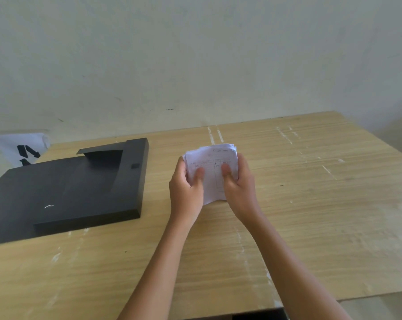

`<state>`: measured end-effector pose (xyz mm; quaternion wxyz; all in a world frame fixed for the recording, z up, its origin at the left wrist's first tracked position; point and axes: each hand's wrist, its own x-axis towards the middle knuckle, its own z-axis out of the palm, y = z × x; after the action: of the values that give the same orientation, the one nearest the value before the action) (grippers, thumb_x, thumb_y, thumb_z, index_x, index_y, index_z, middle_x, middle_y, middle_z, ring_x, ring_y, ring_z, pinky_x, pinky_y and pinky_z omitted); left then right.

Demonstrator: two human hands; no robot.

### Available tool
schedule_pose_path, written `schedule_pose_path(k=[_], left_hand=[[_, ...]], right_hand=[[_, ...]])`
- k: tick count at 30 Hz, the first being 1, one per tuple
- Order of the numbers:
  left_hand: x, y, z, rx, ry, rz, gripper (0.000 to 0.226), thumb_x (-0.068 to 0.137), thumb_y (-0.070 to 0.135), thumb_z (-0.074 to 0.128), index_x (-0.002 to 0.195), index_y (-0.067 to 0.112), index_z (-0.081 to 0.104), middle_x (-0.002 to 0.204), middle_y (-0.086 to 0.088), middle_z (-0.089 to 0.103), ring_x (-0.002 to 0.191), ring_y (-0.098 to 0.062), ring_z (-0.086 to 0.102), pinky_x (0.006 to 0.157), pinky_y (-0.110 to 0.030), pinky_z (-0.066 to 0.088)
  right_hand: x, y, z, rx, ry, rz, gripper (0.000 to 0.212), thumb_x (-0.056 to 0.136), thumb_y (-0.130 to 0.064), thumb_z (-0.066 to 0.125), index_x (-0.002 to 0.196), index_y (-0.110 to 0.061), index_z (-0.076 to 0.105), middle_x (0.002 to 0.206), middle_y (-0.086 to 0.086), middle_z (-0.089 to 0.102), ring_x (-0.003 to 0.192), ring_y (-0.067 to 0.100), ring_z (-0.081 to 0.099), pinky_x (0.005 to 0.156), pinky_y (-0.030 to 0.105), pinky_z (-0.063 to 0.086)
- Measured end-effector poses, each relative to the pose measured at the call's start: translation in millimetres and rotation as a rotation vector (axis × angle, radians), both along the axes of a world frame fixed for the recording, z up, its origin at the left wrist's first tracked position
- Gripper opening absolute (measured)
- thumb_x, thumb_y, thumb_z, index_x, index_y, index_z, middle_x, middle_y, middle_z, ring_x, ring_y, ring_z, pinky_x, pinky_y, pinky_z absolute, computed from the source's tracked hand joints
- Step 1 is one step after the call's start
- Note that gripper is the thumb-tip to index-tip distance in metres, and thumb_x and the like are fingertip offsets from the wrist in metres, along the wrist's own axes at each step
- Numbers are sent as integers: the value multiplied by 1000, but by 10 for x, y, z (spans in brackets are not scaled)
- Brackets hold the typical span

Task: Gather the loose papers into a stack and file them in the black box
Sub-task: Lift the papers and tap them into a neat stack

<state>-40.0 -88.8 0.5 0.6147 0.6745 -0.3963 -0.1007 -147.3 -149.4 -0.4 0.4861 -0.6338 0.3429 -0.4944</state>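
Wooden worktop (287, 204) against a pale wall, both my hands, left hand (186, 192) and right hand (239, 188), clamped round the paper stack (212, 172) just above it, black box (63, 188) lying shut on the left, contents hidden.

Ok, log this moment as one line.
phase: gathering | left hand + right hand: gripping papers upright above table | box: left, lying flat | filed: no

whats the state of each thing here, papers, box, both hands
paper stack: gathered, held upright, bottom edge on the table
black box: lying flat left of the papers, flap raised at its far end
left hand: grip shut on the stack's left side
right hand: grip shut on the stack's right side
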Motion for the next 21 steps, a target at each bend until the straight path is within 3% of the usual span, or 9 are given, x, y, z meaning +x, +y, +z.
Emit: schedule_pose_path(k=[2, 4, 6, 9, 12, 16, 21], left_hand=[[-21, -30, -1, 24, -11, 30, 5, 102, 15, 60, 103, 19, 56, 86, 5, 67, 74, -1, 64, 63, -21, 50], [-73, -57, 24, 35, 5, 38, 8, 102, 10, 56, 105, 17, 53, 83, 12, 60, 68, 9, 58, 59, -9, 43], [-145, -87, 60, 36, 53, 28, 18, 102, 6, 52, 116, 17, 51, 91, 15, 59, 75, 15, 58, 64, -2, 43], [-275, -120, 131, -82, 214, -39, 30, 97, -2, 48, 120, 16, 52, 101, 10, 64, 85, 8, 63, 76, -8, 48], [-385, -158, 204, -224, 441, -9, 6, 95, 20, 53, 100, 20, 56, 92, 7, 68, 85, -15, 66, 76, -29, 53], [-457, -234, 260, -241, 542, 106, 42, 90, 62, 56, 86, 21, 58, 81, 8, 67, 77, -14, 67, 71, -33, 55], [-450, -259, 238, -253, 479, 173, 32, 98, 47, 64, 88, 18, 57, 77, 12, 63, 68, -5, 62, 65, -25, 51]], right_hand=[[7, 25, 26, 49, -42, 18, 7, 103, -19, 53, 107, -16, 58, 85, -10, 64, 73, 4, 59, 66, 27, 51], [41, 68, 102, 112, -125, -3, 26, 97, -36, 59, 102, -11, 58, 86, -7, 63, 75, 5, 58, 72, 34, 51], [113, 93, 183, 190, -208, -76, 45, 84, -57, 63, 100, -14, 61, 91, -6, 66, 82, 8, 62, 81, 37, 53], [241, 103, 271, 328, -296, -197, 57, 72, -72, 67, 99, -21, 66, 99, -7, 73, 96, 13, 70, 92, 39, 56], [317, 150, 311, 349, -309, -281, 53, 72, -70, 71, 84, -18, 64, 80, -9, 70, 76, 10, 68, 83, 38, 59], [331, 154, 323, 342, -312, -318, 45, 78, -60, 75, 73, -19, 58, 67, -13, 63, 62, 5, 61, 71, 30, 56], [255, 138, 313, 262, -309, -226, 43, 85, -46, 76, 90, -5, 64, 75, -4, 70, 66, 7, 66, 67, 25, 57]])
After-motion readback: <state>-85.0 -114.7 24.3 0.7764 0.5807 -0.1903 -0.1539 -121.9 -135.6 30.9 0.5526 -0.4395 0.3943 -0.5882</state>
